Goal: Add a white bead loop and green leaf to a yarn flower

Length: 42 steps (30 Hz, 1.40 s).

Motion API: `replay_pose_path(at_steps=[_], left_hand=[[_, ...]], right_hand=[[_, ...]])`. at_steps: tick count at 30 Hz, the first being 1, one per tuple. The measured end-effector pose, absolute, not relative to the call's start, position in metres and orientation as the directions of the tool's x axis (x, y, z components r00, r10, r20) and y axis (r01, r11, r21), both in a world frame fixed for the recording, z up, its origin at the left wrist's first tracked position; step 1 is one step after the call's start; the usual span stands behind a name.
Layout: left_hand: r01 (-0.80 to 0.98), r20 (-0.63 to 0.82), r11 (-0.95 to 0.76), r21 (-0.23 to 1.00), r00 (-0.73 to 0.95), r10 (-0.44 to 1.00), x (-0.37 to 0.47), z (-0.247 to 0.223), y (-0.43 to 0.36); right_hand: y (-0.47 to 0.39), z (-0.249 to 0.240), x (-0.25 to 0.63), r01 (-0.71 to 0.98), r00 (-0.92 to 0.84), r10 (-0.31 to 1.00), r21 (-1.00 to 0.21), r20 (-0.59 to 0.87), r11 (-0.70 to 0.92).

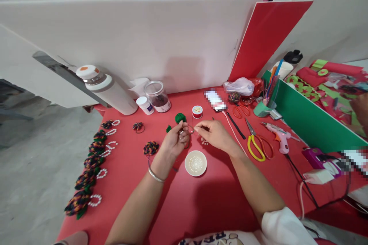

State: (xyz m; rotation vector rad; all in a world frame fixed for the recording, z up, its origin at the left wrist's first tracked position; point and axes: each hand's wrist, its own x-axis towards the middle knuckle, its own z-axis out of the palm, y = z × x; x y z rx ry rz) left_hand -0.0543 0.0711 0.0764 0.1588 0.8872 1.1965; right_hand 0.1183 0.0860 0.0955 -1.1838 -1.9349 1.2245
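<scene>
My left hand [176, 139] and my right hand [214, 134] are close together over the red table, fingertips pinched. Both pinch a thin reddish thread [191, 129], which curves between them. Under my right fingers hang a few small white beads [204, 142]. Just below the hands, a shallow white dish [196, 174] holds loose pearl-like beads. Behind them are a green yarn ball [180, 118] and a spool of red thread [197, 112]. A multicoloured knitted piece [151, 148] with a trailing strand lies left of my left hand.
Multicoloured knitted pieces [86, 179] with bead loops line the left edge. A white bottle [115, 93], a pill bottle [145, 105] and a clear jar [157, 97] stand behind. On the right are yellow-handled scissors [253, 147], a pink glue gun [280, 136] and a green divider [313, 118].
</scene>
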Motion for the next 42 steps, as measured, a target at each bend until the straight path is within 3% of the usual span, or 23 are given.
replay_pose_path(at_steps=[2, 4, 8, 17, 23, 42], left_hand=[[-0.795, -0.589, 0.407, 0.450, 0.078, 0.804, -0.053, 0.079, 0.074], [-0.817, -0.622, 0.383, 0.431, 0.038, 0.782, -0.051, 0.081, 0.075], [-0.797, -0.569, 0.357, 0.487, 0.021, 0.822, -0.048, 0.082, 0.072], [-0.720, -0.470, 0.334, 0.608, 0.013, 0.883, -0.052, 0.075, 0.070], [-0.664, -0.373, 0.382, 0.642, 0.164, 0.913, -0.057, 0.068, 0.068], [-0.568, -0.386, 0.451, 0.689, 0.239, 0.891, -0.057, 0.070, 0.066]], right_hand=[[0.086, 0.098, 0.119, 0.405, -0.449, 0.892, -0.878, 0.050, 0.254], [0.086, 0.099, 0.119, 0.415, -0.449, 0.892, -0.872, 0.052, 0.260], [0.086, 0.099, 0.119, 0.401, -0.455, 0.891, -0.895, -0.008, 0.197], [0.082, 0.112, 0.121, 0.495, -0.437, 0.893, -0.801, 0.104, 0.335], [0.081, 0.114, 0.122, 0.550, -0.441, 0.880, -0.720, 0.178, 0.422], [0.079, 0.118, 0.124, 0.527, -0.468, 0.874, -0.752, 0.134, 0.397]])
